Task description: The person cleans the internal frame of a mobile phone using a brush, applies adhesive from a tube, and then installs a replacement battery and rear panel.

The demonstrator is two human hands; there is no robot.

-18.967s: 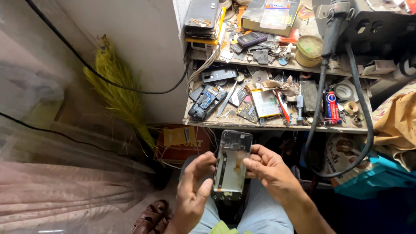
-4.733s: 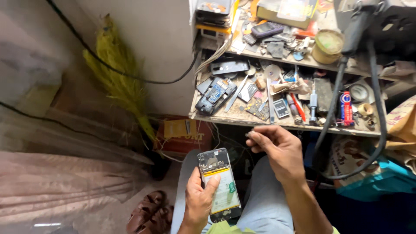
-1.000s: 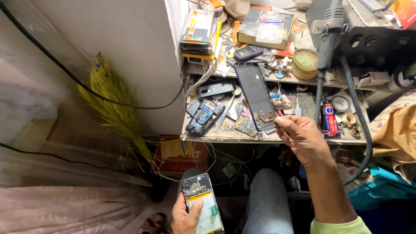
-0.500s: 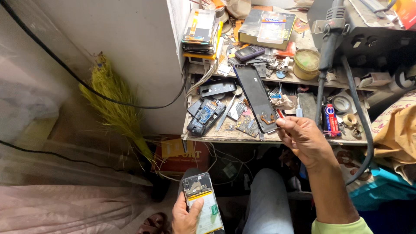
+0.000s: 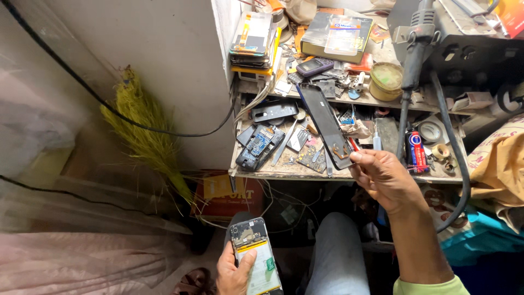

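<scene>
My left hand (image 5: 236, 271) holds an opened phone body (image 5: 255, 255) low near my lap, its yellow battery and circuit board facing up. My right hand (image 5: 385, 179) is raised at the workbench's front edge, fingers pinched on the lower end of a long black phone back cover (image 5: 325, 125) that leans up across the bench shelves.
The wooden workbench (image 5: 284, 173) is crowded with phone parts, circuit boards, a stack of phones (image 5: 252, 39), a round tin (image 5: 385, 81), a red tube (image 5: 417, 151) and a hanging hot-air tool with black hose (image 5: 410, 65). A yellow broom (image 5: 146, 137) leans on the wall at left.
My right hand has slipped slightly down and left along the black cover. My left hand and the opened phone stay put.
</scene>
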